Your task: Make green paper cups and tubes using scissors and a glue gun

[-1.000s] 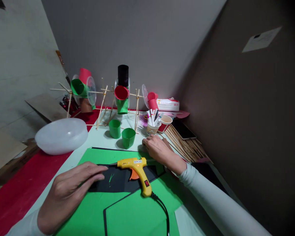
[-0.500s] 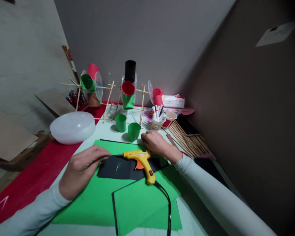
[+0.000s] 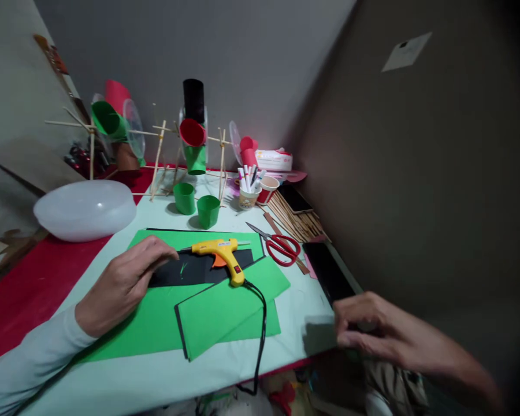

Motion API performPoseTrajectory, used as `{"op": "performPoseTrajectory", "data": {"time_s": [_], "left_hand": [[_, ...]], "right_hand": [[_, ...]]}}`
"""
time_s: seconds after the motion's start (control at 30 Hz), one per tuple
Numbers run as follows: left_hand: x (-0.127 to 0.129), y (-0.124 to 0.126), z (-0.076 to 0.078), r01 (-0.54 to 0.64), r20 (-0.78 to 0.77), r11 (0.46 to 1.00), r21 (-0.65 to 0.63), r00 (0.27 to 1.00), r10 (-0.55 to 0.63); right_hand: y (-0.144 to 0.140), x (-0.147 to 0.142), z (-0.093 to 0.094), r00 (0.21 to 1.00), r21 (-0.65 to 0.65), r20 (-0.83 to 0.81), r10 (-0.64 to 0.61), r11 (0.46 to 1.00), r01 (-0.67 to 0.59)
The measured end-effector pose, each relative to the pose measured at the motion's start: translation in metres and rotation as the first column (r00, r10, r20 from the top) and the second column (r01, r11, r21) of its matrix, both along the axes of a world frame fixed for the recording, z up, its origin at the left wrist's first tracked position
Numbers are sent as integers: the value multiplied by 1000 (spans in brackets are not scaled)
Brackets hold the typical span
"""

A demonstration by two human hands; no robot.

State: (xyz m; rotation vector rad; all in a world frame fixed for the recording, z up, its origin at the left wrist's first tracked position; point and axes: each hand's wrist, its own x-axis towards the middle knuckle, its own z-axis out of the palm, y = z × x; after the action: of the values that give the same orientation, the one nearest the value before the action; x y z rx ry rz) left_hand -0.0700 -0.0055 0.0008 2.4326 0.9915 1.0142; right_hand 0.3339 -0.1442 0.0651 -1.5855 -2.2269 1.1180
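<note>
The right hand (image 3: 375, 335) hangs blurred off the table's near edge right of the yellow glue gun (image 3: 219, 254), fingers curled; whether they pinch anything cannot be told. The left hand (image 3: 123, 283) lies flat, fingers together, pressing black paper (image 3: 190, 273) left of the gun. Beyond it lie red scissors (image 3: 279, 245); farther back, two green cups (image 3: 197, 205).

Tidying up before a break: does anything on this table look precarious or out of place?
The yellow glue gun lies on its side on the black paper, and its cord trails off the table's front edge.
</note>
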Motion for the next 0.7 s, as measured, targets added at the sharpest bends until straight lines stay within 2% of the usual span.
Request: {"op": "performPoseTrajectory", "data": {"time_s": [0.07,0.13,0.3,0.47,0.6,0.7], "left_hand": [[3,1,1,21,-29,1000,14,999,-20],[4,3,2,33,-59,999,38,998,-31],[3,10,2,94,-145,992,81,986,-82],[3,9,1,84,-178,995,59,981,-72],[1,8,-1,51,-166,997,61,985,-41],[-4,9,-11,18,-166,999,27,986,-14]], "right_hand": [[-20,-2,-16,999,3,-18,-36,999,36],[-25,-8,-28,996,97,-27,-85,991,87],[4,-33,-42,986,358,12,-166,922,151],[52,-52,-47,995,486,82,-50,874,4],[78,-54,-49,988,466,127,88,874,-138],[83,-52,-49,982,449,138,125,876,-175]]}}
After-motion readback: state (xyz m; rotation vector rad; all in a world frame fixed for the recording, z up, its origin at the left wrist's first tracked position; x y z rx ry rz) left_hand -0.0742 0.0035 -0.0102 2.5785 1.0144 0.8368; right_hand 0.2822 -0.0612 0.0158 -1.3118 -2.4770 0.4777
